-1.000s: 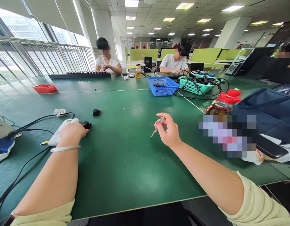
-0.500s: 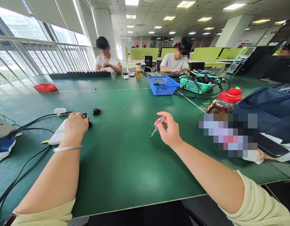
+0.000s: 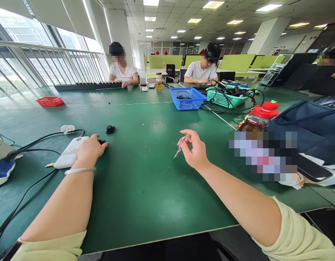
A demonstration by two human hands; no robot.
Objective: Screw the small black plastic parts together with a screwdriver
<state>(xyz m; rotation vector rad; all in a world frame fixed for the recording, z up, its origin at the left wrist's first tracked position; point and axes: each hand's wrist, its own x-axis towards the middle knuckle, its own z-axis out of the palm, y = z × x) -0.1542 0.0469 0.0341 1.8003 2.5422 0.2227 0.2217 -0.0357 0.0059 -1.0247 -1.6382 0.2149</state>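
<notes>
On the left, my left hand (image 3: 90, 148) is at a small black part (image 3: 101, 141), with thumb and a finger on either side of it. Beside that hand lies a white power bank (image 3: 70, 153) with a black cable plugged into its far end. Another small black part (image 3: 110, 129) rests on the green table (image 3: 145, 203), farther from me. My right hand (image 3: 194, 149) is closed around a slim screwdriver (image 3: 183, 145), its metal tip pointing down and left just above the tabletop.
A blue basket (image 3: 188, 98) and a green basket (image 3: 224, 98) with cables stand at the back. A red tray (image 3: 49, 101) is far left. On the right are a red-lidded jar (image 3: 261, 115), a dark blue bag (image 3: 309, 127) and a phone (image 3: 314, 169). Two people sit opposite.
My left hand has shifted right and off the power bank's end, its fingers now at the nearer black part. The right hand and screwdriver have hardly moved. One person opposite has lowered a hand.
</notes>
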